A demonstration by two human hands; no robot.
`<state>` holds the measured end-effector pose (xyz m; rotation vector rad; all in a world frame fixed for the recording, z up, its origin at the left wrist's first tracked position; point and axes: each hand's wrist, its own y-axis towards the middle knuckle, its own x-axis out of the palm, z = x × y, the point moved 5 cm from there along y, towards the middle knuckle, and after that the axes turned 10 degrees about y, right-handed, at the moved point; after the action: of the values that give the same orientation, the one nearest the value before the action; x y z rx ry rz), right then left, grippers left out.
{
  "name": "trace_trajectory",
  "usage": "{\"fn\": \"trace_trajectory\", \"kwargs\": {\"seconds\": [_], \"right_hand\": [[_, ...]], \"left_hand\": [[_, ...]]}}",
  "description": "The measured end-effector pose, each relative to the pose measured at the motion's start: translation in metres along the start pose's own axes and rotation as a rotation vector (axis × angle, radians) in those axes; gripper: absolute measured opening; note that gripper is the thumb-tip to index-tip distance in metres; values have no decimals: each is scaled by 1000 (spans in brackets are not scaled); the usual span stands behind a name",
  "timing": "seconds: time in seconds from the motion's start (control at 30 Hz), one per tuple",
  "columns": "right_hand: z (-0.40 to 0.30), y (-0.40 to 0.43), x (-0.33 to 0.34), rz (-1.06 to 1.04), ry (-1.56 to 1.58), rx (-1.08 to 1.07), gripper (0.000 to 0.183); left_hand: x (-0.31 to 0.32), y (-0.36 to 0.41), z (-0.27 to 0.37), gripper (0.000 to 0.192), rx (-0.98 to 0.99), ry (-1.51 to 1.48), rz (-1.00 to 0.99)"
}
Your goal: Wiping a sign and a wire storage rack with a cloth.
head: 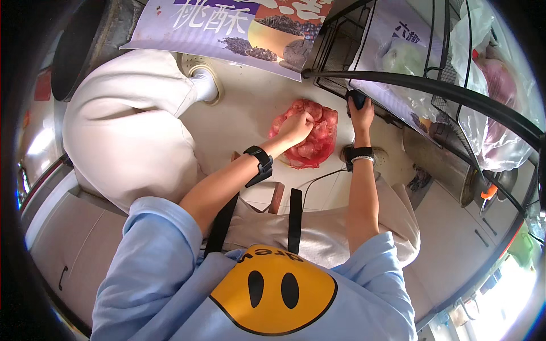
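Observation:
A red see-through bag (323,143) with rounded lumps in it sits on the pale tiled floor between the person's feet. My left hand (297,127) lies over its upper middle, fingers curled in and gripping the bag's material. Farther right, my right hand (361,111) is closed around a dark rounded object (356,99) at the lower corner of the black wire rack (384,76). Whether that object is part of the rack is not clear. Black bands are on both wrists.
A purple printed cardboard sheet (204,32) lies ahead. On the rack at right are clear plastic bags, one with reddish-purple produce (499,85). Beside it stands a metal pot (439,157). A dark cable (318,179) crosses the floor near a wooden stool leg (276,198). Cabinets stand on both sides.

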<state>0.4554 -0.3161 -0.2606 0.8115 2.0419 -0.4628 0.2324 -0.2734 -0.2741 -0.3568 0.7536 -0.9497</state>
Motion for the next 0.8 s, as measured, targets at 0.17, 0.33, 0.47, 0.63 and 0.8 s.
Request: {"fn": "trace_trajectory", "kwargs": {"seconds": [0.17, 0.33, 0.47, 0.63, 0.8], "right_hand": [[-75, -35, 54, -237, -26, -435, 59], [-104, -49, 82, -257, -215, -496, 57], [-91, -52, 76, -246, -471, -706, 47], [-75, -45, 57, -397, -377, -703, 60], [-45, -34, 33, -464, -332, -567, 60]], "left_hand": [[8, 20, -36, 17, -11, -85, 117], [-8, 28, -36, 18, 97, -490, 74], [-30, 27, -35, 21, 31, -384, 53], [-37, 24, -24, 23, 10, -338, 13], [-29, 31, -24, 24, 4, -404, 110]]}}
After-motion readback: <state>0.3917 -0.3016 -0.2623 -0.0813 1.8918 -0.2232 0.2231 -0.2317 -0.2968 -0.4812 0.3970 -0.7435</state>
